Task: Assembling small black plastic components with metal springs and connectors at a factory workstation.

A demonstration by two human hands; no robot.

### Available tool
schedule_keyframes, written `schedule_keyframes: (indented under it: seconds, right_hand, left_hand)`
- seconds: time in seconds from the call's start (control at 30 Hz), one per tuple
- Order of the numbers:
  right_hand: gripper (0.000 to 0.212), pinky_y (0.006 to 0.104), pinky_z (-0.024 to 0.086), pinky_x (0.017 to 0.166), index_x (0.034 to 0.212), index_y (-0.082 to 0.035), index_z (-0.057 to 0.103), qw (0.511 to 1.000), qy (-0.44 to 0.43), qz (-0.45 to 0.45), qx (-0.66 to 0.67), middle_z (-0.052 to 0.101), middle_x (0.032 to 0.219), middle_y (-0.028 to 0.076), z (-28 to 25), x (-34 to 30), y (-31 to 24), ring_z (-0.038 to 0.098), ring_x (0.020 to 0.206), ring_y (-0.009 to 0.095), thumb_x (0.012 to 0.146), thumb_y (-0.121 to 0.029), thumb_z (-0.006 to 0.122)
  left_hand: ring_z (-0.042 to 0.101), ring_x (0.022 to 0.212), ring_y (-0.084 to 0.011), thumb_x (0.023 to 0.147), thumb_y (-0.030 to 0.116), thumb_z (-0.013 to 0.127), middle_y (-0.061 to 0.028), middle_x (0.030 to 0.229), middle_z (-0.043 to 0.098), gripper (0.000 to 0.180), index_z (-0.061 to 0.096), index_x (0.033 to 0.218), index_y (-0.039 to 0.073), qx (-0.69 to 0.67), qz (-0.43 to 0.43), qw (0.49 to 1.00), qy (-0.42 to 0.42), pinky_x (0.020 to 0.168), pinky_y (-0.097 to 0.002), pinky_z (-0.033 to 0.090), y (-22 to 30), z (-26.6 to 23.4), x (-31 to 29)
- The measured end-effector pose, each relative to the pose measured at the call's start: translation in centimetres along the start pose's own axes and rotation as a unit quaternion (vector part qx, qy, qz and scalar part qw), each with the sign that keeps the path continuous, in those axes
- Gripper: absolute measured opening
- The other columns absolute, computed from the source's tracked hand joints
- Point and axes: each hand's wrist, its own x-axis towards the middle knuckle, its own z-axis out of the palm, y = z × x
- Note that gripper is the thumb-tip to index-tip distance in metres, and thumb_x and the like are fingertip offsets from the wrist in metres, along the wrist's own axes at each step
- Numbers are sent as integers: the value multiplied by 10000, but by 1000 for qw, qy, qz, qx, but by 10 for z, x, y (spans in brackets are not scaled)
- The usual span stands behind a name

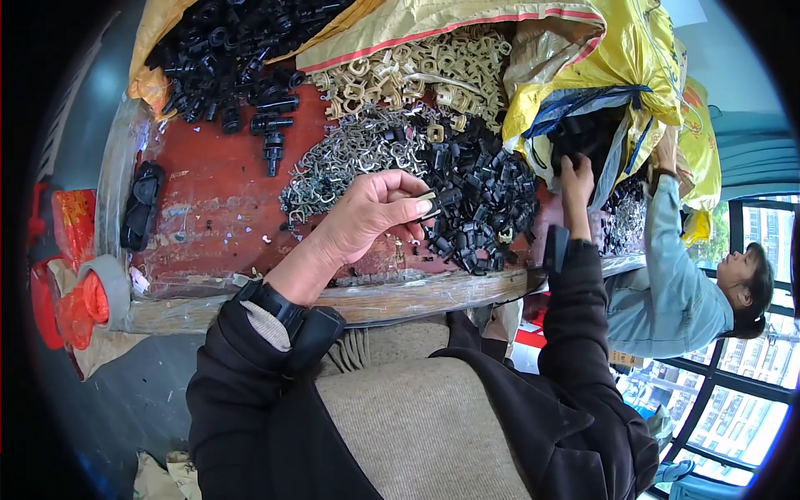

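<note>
And here's the red table (200,225), wide and scuffed, piled up along its far side. Over its far right slumps the yellow sack (621,58), mouth open toward the person. At the right, a co-worker (667,292) in light blue, one arm up by a second yellow bag (702,154), whose red printing is too small and creased to read. Across the wood, heap by heap: black fittings (225,42) far left, cream rings (400,75), silver hooks (346,158), black clips (487,187). Now the hands! The right hand (576,175) is at the sack's mouth, fingers bent among dark contents; whether it grips anything, we cannot tell. The left hand (379,204) pinches a black part (447,198), pale-edged, between thumb and fingers, just above the clips' left side.
</note>
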Motion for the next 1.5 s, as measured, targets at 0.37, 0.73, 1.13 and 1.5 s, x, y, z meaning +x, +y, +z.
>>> schedule_keyframes:
  seconds: [0.37,0.73,1.13,1.5]
  right_hand:
    - [292,209,374,530,973,-2,462,667,144,291,671,510,822,75,-94,-51,-67,482,649,138,741,-162,539]
    - [242,179,378,558,875,23,549,804,-428,-18,412,534,757,41,-81,-125,-189,477,646,75,710,-149,509]
    - [347,195,364,538,853,25,532,874,-351,-108,318,532,649,33,-69,-135,-214,473,609,80,850,-284,375]
    - [426,198,375,591,836,20,532,873,-358,-34,329,535,666,43,-57,-151,-213,490,627,90,867,-352,328]
  left_hand:
    - [515,579,-88,730,114,569,-31,707,544,257,517,949,-11,-18,-67,998,6,511,-190,443,-2,-5,1]
    - [489,529,-54,733,123,587,-10,666,541,218,548,900,-10,17,-65,998,-11,459,-164,413,-1,-3,-1]
    - [504,533,-62,741,122,582,-18,680,557,214,554,907,-9,125,-100,987,-16,475,-171,415,-4,-2,-1]
    - [552,569,-88,738,139,587,-42,729,584,215,563,902,2,68,-169,983,-7,523,-184,453,-9,-5,-2]
